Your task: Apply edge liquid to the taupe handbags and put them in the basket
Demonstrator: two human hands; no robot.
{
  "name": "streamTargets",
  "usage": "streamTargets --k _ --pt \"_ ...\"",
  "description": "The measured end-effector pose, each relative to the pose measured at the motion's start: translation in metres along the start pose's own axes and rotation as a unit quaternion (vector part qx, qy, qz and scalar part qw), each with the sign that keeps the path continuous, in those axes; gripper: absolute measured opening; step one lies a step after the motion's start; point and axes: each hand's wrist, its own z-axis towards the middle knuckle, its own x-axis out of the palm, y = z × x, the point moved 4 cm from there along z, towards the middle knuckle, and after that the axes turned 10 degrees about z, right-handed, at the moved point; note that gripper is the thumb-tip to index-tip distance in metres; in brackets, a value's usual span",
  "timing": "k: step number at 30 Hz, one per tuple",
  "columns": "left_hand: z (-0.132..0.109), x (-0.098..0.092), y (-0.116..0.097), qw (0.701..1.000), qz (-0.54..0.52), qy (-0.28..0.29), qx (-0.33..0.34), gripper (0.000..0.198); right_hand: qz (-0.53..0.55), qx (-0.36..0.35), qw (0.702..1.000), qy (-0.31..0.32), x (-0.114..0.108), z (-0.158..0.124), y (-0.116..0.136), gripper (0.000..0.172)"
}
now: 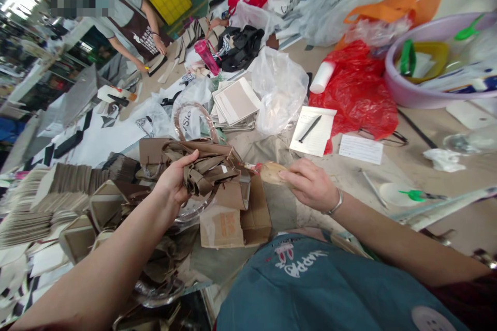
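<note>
My left hand point(174, 181) is closed round a bundle of brown strips point(209, 173), lifted over an open cardboard box point(221, 227). My right hand point(312, 183) pinches a flat tan handle point(272, 171), like that of a wooden brush. Its far end, reddish and blurred, points toward the box, so I cannot make out the tip. Behind the bundle a brown bag-like piece point(149, 150) stands with a curved handle wrapped in clear plastic point(194, 106) rising above it.
Stacked brown and cream pieces point(66, 186) crowd the left. A notepad point(306, 137) with a pen, a red plastic bag point(357, 93) and a lilac basin point(442, 95) lie to the right. Across the table, a person in a brown apron point(143, 36) works with both hands.
</note>
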Motion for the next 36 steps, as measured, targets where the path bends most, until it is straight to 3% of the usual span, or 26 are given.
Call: streamTargets --k 5,12,24,29,36 --pt "0.001 0.001 -0.001 1.000 -0.006 0.008 0.008 0.025 -0.005 -0.018 1.000 -0.013 -0.007 0.009 -0.001 0.030" --pt "-0.003 0.004 -0.002 1.000 -0.012 -0.005 -0.001 0.026 0.004 0.017 0.999 0.046 0.013 -0.018 -0.008 0.030" --pt "-0.004 0.005 -0.001 1.000 -0.011 -0.003 -0.002 0.030 0.011 -0.003 1.000 0.002 0.004 0.000 -0.006 0.037" --pt "-0.007 0.005 -0.001 1.000 -0.011 -0.014 -0.006 0.029 0.007 0.027 1.000 0.000 0.012 -0.012 -0.011 0.036" --pt "-0.006 0.005 -0.001 1.000 0.025 0.003 0.017 0.020 0.013 0.049 0.997 0.051 0.031 -0.035 -0.015 0.027"
